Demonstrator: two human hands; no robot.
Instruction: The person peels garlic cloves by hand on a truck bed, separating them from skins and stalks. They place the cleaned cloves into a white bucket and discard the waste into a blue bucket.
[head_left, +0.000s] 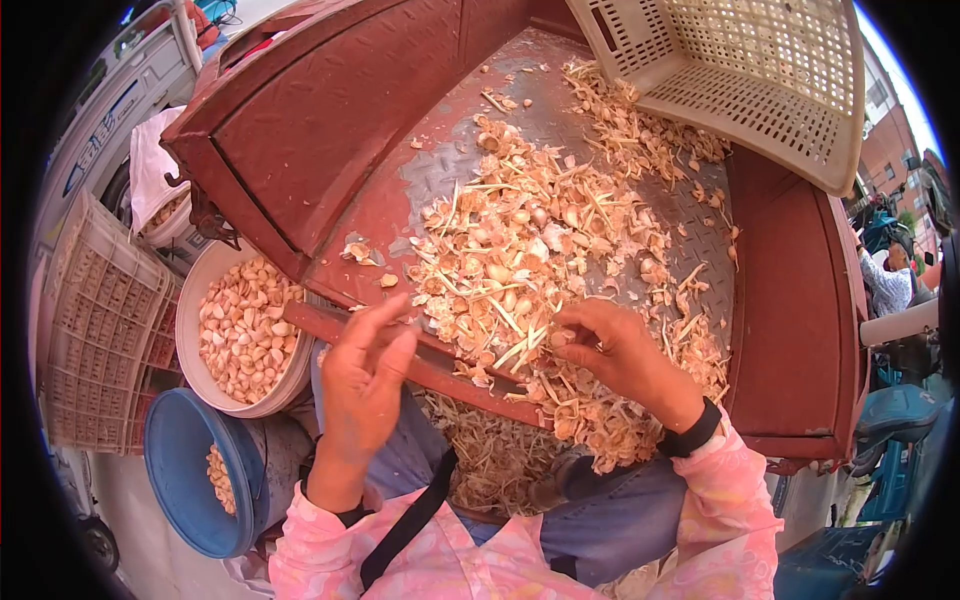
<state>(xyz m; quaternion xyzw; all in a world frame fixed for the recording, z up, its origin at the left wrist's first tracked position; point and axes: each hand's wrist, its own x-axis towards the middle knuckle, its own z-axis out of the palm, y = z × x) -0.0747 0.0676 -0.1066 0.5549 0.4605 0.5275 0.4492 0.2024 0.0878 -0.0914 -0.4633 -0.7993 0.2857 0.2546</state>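
The cart bed is rusty red with a grey diamond-plate floor, buried in tan and cream garlic skins. Pale peeled cloves fill a white bowl, next to a blue bucket. Sleeves are pink floral, and the crate is beige lattice.

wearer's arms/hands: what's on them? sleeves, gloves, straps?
Both hands bare, no gloves. Left hand and right hand come out of long pink sleeves with a pale floral print. A black band circles the right wrist; a dark cuff or band shows at the left wrist.
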